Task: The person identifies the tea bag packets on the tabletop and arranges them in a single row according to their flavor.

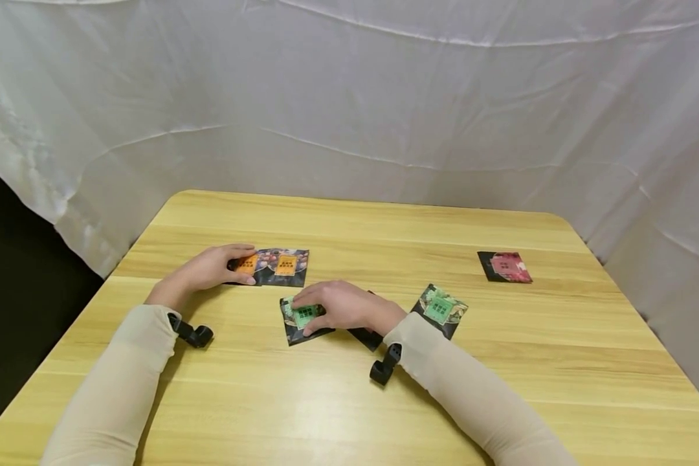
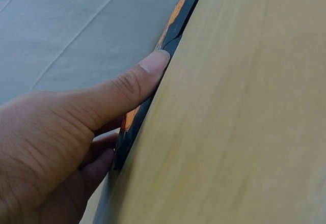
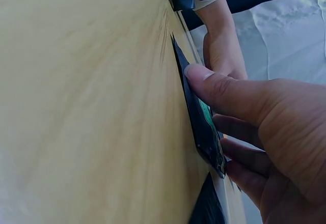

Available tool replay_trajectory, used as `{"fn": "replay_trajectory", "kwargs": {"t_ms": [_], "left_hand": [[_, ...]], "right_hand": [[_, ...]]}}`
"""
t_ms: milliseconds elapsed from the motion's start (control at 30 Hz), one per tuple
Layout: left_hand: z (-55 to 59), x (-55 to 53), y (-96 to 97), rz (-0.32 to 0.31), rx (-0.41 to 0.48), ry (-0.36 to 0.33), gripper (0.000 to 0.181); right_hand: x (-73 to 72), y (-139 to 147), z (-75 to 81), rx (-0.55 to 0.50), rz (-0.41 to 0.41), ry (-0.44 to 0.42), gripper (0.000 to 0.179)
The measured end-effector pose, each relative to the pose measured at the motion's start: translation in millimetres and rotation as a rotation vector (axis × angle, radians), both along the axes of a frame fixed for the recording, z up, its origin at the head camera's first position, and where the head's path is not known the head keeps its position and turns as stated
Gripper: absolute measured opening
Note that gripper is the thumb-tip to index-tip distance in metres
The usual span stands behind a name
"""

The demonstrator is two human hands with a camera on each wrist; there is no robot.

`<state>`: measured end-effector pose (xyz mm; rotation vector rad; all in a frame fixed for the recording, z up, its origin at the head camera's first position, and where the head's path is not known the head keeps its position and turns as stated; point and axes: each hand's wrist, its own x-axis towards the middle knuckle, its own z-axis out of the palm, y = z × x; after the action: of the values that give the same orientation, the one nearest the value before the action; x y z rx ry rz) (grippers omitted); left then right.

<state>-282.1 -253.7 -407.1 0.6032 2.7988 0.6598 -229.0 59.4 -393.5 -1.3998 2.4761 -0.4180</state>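
Observation:
My left hand point(image 1: 212, 266) holds a flat packet with an orange label point(image 1: 247, 264) at the table's far left, thumb on its near edge and fingers at the opposite side. A second orange-labelled packet point(image 1: 299, 275) lies against its right side. Nearer the middle, my right hand point(image 1: 346, 304) grips a dark packet with a green label point(image 1: 297, 333). In the right wrist view its thumb lies on one edge of that packet point(image 3: 189, 104), the fingers behind. A dark packet point(image 1: 366, 338) lies partly hidden beneath the right hand and wrist.
Another green-labelled packet point(image 1: 439, 307) lies turned at an angle to the right of my right wrist. Farther right is a packet with a pink label point(image 1: 505, 266). The wooden table point(image 1: 256, 401) ends at a pale hanging cloth point(image 1: 349, 110).

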Motion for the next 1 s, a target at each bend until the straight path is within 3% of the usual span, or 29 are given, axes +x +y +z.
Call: {"fn": "replay_trajectory", "kwargs": {"t_ms": [367,1000], "left_hand": [[-0.2,0.0,0.0,-0.011,0.002,0.008,0.088],[0.6,-0.6,0.2,-0.015,-0.003,0.002,0.089]], "right_hand": [[6.1,2.8,1.7,0.022,-0.005,0.086,0.056],[10.7,18.2,4.4,0.08,-0.158,0.155,0.058]]}}
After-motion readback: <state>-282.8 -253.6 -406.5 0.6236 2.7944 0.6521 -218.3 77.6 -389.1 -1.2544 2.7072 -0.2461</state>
